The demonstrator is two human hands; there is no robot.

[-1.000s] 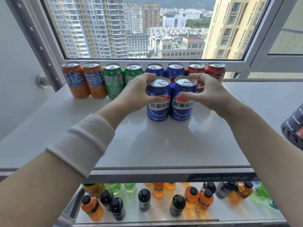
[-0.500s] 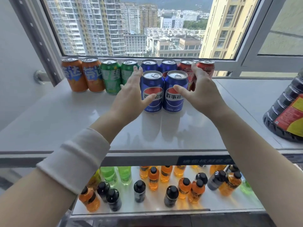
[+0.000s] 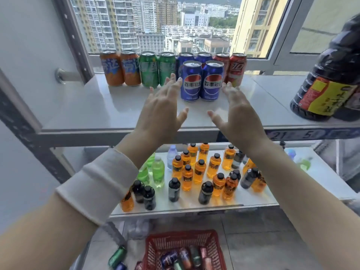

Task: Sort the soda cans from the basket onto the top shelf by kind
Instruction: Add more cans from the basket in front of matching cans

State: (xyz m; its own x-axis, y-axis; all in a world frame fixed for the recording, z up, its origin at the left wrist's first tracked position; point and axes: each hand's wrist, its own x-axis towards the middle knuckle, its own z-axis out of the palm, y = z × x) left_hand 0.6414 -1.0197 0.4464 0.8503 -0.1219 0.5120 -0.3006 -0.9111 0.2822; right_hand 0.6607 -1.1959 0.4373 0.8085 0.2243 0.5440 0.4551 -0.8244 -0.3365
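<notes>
Two blue Pepsi cans (image 3: 201, 80) stand side by side on the top shelf (image 3: 120, 112), in front of a back row of two orange cans (image 3: 120, 68), two green cans (image 3: 157, 69), two blue cans and two red cans (image 3: 236, 68). My left hand (image 3: 162, 112) hovers with fingers spread just left of the front pair, holding nothing. On the other side, my right hand (image 3: 237, 115) is also spread and empty. A red basket (image 3: 155, 244) with several cans sits on the floor below.
A big dark bottle (image 3: 331, 75) with a yellow label stands at the shelf's right end. The lower shelf (image 3: 292, 190) carries several small orange, green and dark bottles. Loose cans (image 3: 116, 257) lie on the floor left of the basket. A window is behind the cans.
Both hands have let go of the two front Pepsi cans and drawn back toward me with fingers spread. The view has tilted down, bringing the basket into sight.
</notes>
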